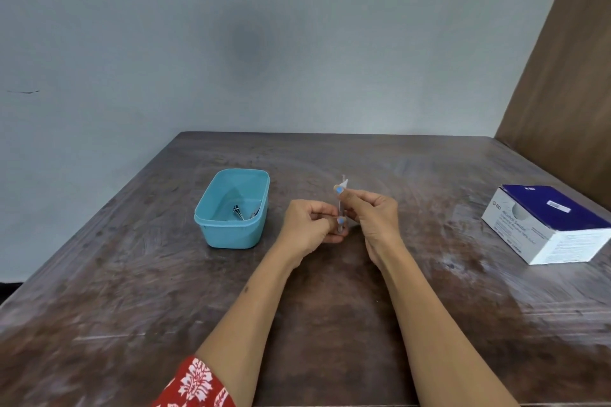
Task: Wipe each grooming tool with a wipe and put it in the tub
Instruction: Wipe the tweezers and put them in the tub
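Couple of metal tools [238, 211] already in tub [231, 235]; both hands [309, 225] [373, 215] pinching slim tool [340, 208], wipe [344, 182] on it, mid-clean

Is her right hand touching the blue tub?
Apart. The head view shows the right hand pinching a wipe on a slim tool, with bare table between it and the tub.

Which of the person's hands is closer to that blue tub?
Left. The left hand is just right of the tub, apart from it; the right hand is farther right, beyond the left.
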Demonstrator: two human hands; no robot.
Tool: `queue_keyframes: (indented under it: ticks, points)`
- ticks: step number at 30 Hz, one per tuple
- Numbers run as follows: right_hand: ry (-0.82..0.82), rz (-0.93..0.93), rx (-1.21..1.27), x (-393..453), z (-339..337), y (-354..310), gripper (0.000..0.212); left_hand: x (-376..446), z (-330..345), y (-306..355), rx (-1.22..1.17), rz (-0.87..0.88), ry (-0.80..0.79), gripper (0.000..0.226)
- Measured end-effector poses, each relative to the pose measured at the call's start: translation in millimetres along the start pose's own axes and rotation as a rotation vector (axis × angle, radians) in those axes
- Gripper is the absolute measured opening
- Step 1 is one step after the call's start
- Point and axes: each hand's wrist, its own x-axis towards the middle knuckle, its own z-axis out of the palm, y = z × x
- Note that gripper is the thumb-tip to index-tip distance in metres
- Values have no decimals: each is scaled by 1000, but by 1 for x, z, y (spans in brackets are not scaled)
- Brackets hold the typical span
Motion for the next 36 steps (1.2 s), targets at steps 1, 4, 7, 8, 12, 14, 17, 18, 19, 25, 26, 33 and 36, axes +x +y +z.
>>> queue_keyframes:
  ticks: [1, 4, 7, 8, 12, 14, 17, 18, 19, 25, 26, 33, 36]
  points:
    - [-36, 15, -25, -2, 1, 0, 8, 1, 0, 0, 3, 25, 35, 19]
    - [-80, 12, -59, -5, 2, 1, 8, 2, -4, 0, 6, 33, 57, 20]
    - [40, -20, -10, -2, 1, -3, 7, 1, -3, 0, 14, -56, -57, 21]
    - [68, -25, 10, -2, 0, -4, 9, 0, -2, 1, 20, -67, -85, 22]
    - [71, -12, 25, -2, 0, -4, 8, 1, -1, 0, 114, -15, -38, 23]
    - [73, -15, 19, -2, 0, -4, 7, 2, -1, -3, 253, 67, 50, 23]
    - [98, -51, 29, 0, 0, -5, 6, 2, 0, -5, 495, 260, 161, 21]
    - [114, -70, 29, 0, 0, -5, 6, 0, 1, -4, 567, 306, 175, 21]
    - [133, -87, 34, 1, 0, -5, 7, -2, 1, -3, 625, 342, 187, 22]
    - [189, -123, 42, 4, 0, -2, 8, -6, 2, -4, 794, 490, 276, 24]
    - [175, -110, 23, 3, 0, -1, 8, -5, 2, -5, 806, 506, 297, 21]
    - [253, -153, 69, 3, 2, -3, 8, -6, 4, -4, 863, 532, 286, 18]
    - [284, -157, 105, 1, 3, -5, 5, -7, 4, -5, 864, 542, 262, 20]
